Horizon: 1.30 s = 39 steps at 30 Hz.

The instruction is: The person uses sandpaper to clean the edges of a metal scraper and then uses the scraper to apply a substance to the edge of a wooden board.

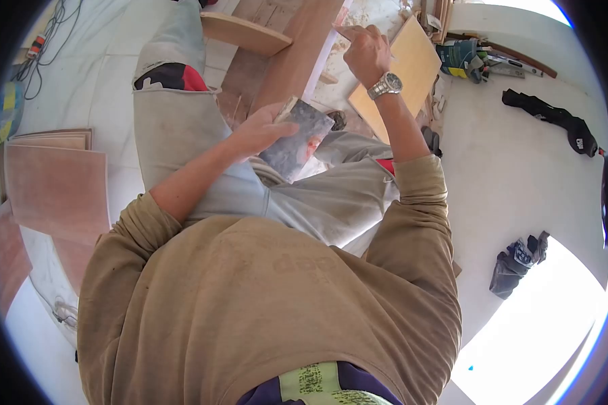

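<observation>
Several reddish sheets [57, 189] sit at far left. The left hand [263, 131] pinches a grey-smeared block [297, 138] above the lap, thumb on its face. Beyond it slants a brown plank [304, 54]. At the plank's pale edge, the right hand [368, 57] extends its index finger, other fingers curled; contact is unclear. Rightward lies a yellowish board [402, 74].

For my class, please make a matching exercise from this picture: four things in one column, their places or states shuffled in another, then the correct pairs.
Things
1. Wristwatch
2. Grey slab
3. Reddish-brown panels
4. Sleeves

Places and states
A. In the left hand
B. Pushed up, baring the forearms
C. At the wrist of the right hand
D. At the left of the view

Pairs: 1-C; 2-A; 3-D; 4-B
</observation>
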Each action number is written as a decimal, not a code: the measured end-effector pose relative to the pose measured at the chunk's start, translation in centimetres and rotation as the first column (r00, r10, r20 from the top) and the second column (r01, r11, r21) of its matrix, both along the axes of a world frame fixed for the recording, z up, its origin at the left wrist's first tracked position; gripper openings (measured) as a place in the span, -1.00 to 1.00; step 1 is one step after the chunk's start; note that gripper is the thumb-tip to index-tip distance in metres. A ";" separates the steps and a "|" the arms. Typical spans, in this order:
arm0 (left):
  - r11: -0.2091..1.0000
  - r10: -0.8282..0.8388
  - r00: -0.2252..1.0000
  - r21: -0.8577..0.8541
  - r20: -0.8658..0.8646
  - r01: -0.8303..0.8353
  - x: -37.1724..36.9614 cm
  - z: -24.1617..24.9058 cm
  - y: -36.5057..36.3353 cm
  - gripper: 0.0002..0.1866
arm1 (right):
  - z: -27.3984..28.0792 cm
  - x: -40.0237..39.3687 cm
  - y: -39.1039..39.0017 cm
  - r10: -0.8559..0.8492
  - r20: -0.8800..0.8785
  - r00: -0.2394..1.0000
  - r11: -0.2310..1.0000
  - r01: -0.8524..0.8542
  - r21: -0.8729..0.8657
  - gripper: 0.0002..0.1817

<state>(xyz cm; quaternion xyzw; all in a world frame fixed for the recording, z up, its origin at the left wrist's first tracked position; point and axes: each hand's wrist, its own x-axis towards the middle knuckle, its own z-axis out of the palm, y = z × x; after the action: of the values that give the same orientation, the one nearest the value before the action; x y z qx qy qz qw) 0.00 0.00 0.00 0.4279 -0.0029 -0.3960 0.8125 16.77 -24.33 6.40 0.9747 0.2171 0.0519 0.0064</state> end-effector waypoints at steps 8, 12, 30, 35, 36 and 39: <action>1.000 -0.004 1.000 -0.017 -0.005 0.003 -0.2 1.0 0.2 -0.61 | 0.2 3.8 -1.6 -0.028 0.142 0.989 0.999 0.030 -0.012 -0.46; 0.999 -0.008 1.000 -0.052 -0.002 0.007 -0.2 -0.2 0.0 -0.61 | 0.1 5.7 -1.7 -0.033 0.152 0.988 0.997 0.042 -0.060 -0.47; 1.000 0.000 1.000 0.008 0.028 0.000 -0.1 0.6 0.1 -0.62 | -0.3 6.2 -2.4 -0.111 0.081 0.991 0.994 0.111 -0.002 -0.45; 1.000 -0.014 0.999 0.020 0.046 0.014 0.0 0.3 0.0 -0.62 | 0.4 4.3 -1.8 0.009 0.020 1.000 1.000 -0.009 0.016 -0.40; 1.000 -0.003 1.000 0.022 0.028 0.002 -0.1 0.2 0.0 -0.62 | 0.1 3.6 -1.7 0.012 0.021 1.000 1.000 -0.012 0.025 -0.40; 1.000 0.009 1.000 0.011 -0.019 -0.008 -0.1 0.2 -0.3 -0.61 | -0.3 1.7 -1.7 0.025 0.031 0.999 0.999 -0.025 0.020 -0.39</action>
<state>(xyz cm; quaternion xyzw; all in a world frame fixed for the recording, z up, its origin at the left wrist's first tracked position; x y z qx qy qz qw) -0.10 -0.33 0.23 0.4283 0.0087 -0.3966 0.8119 18.49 -26.02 6.13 0.9710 0.2287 0.0693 -0.0006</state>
